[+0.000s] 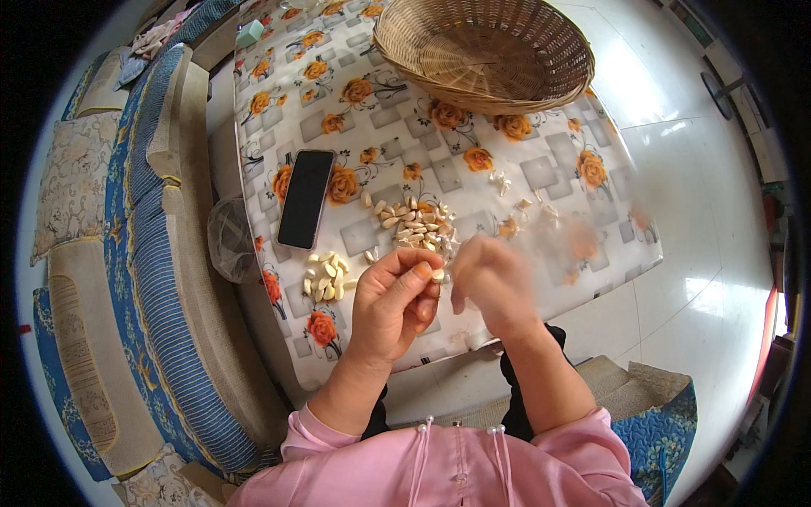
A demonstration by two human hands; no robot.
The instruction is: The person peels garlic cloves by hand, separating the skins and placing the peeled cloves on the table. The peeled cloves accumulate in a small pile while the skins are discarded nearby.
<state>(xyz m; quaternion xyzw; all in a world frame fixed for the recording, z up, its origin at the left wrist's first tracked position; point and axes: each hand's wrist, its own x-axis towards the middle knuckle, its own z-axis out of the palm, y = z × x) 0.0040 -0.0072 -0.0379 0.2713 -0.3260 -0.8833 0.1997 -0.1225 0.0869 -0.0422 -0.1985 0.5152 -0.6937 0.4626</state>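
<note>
My left hand (400, 298) pinches a pale garlic clove (438, 275) between thumb and fingertips over the near part of the table. Just right of it is my right hand (497, 285), blurred, with its fingers bent; whether anything is between them cannot be seen. Beyond my hands lies a pile of garlic cloves in their skins (415, 223). A smaller heap of smooth, peeled cloves (328, 277) sits left of my left hand. Bits of papery garlic skin (501, 183) are scattered to the right of the unpeeled pile.
A wicker basket (485, 57) stands at the table's far side. A smartphone (306, 199) lies dark-screened on the flowered tablecloth (380, 152), near the left edge. A clear plastic bag (232, 241) hangs beside that edge. Along the left runs a sofa (190, 266); a small green box (250, 33) is at the far left corner.
</note>
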